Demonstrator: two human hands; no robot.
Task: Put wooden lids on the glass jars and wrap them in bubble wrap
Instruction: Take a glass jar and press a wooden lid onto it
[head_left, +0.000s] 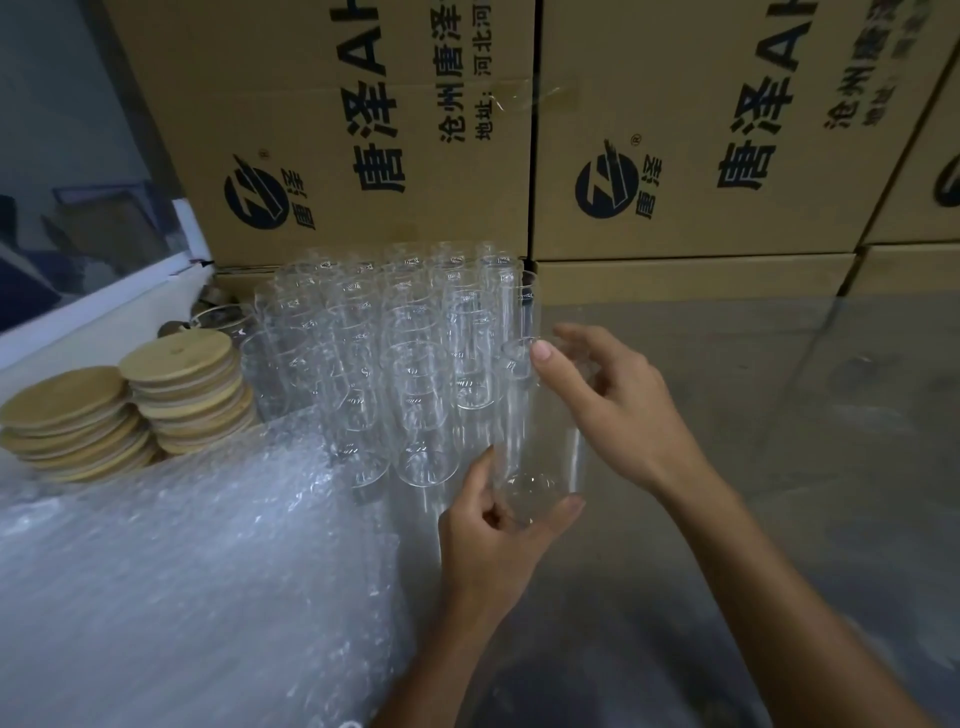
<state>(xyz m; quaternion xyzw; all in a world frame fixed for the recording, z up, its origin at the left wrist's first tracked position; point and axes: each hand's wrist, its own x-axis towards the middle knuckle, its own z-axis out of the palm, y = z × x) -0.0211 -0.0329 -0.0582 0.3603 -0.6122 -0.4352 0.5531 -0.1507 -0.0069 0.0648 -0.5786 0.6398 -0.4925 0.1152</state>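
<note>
While your left hand (496, 525) and right hand (618, 400) grip the glass jar (540, 441), boxes (363, 130) beyond your fingertips read 唐泽.

Clear glass jar (540, 415) upright, lidless — wooden lids (184, 387) stacked left.

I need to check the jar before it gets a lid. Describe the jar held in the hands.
The jar is a tall, clear glass cylinder with no lid, its open rim tilted away from the person. The left hand grips its base; the right hand holds it near the rim. It is held in the air just right of the other jars, in front of the boxes.
</note>
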